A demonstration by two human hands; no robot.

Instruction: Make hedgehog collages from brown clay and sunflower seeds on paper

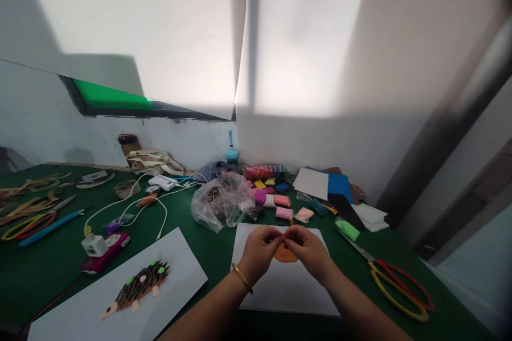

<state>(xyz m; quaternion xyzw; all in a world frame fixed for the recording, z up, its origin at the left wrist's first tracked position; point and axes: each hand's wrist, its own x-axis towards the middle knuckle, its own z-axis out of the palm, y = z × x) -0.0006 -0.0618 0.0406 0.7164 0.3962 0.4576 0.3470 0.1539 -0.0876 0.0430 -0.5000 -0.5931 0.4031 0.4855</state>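
A person's two bare hands meet over a white sheet [288, 293] on a green table [218, 256]. The left hand [260, 250] and right hand [307, 249] have thumbs and fingertips pinched together, almost tip to tip; whatever they pinch is too small to make out. Below them, on the upper part of the sheet, lies a flat orange disc [286, 257], partly hidden by the fingers. Work on the sheet looks early: the disc is down, the visible paper around it is bare, and adding to it seems to be what is left. Left of the sheet, on separate paper, a spiky animal [142, 285] with green and pale dots looks complete. Just beyond the sheet's far edge sit bright clay packs [284, 213], and beyond its far left corner a crumpled plastic bag [218, 202]. To the sheet's right lie large scissors [371, 262], with a green pack [348, 229] by the blades, near the right forearm. A white charger [95, 245] and cable [165, 213] are well left of the sheet. Nothing appears to block the hands, though the clay packs crowd the far edge.
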